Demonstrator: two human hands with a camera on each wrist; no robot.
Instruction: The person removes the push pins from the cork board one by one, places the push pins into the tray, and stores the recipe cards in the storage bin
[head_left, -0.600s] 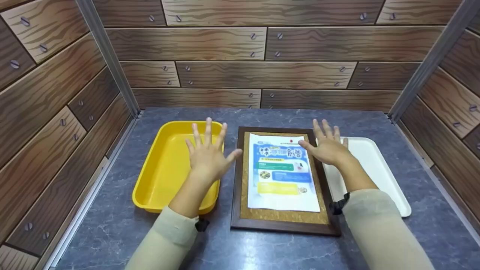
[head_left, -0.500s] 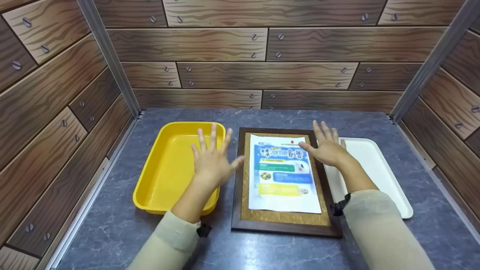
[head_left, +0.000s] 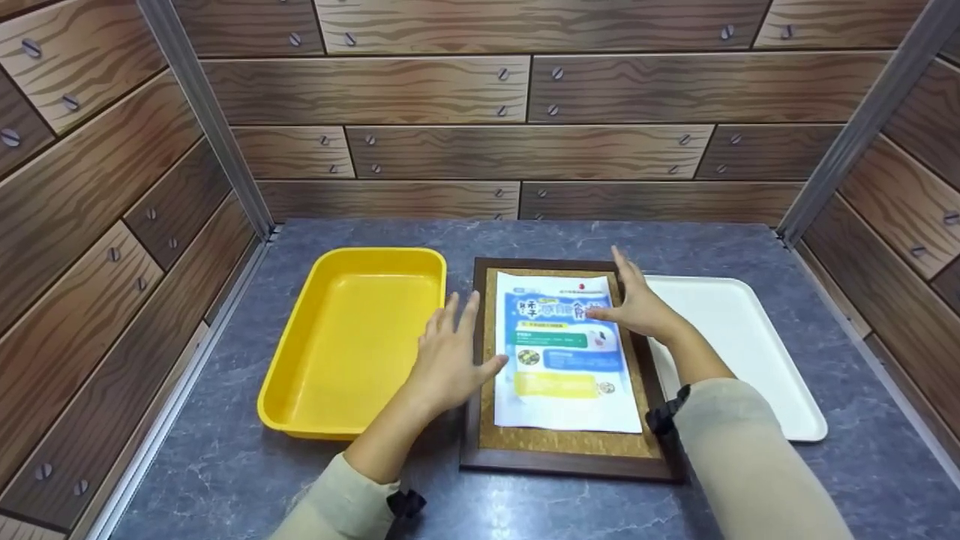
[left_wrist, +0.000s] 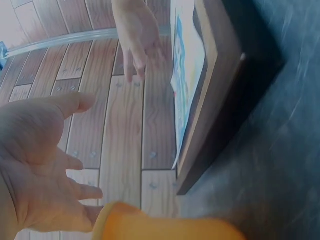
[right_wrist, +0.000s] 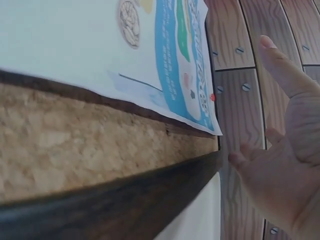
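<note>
A cork board [head_left: 570, 442] in a dark wooden frame lies flat on the table, with a printed paper sheet [head_left: 555, 409] on it. My left hand [head_left: 448, 364] hovers by the frame's left side, fingers spread and thumb pointing over the paper's edge. Over the upper right of the sheet is my right hand [head_left: 641, 306], thumb and fingers apart. Both palms show bare in the wrist views, the left palm [left_wrist: 37, 165] beside the raised frame edge and the right palm [right_wrist: 285, 175] beyond the paper's corner. Neither hand holds anything.
A yellow plastic tray [head_left: 277, 360] stands left of the board. To the right lies a shallow white tray [head_left: 739, 352], partly behind the right arm. Wood-patterned walls [head_left: 450, 90] enclose the grey marbled table [head_left: 202, 450] at the back and both sides.
My left hand has moved down and right, off the yellow tray to the board's left edge. My right hand has shifted slightly left and lower over the sheet, its fingers turning inward.
</note>
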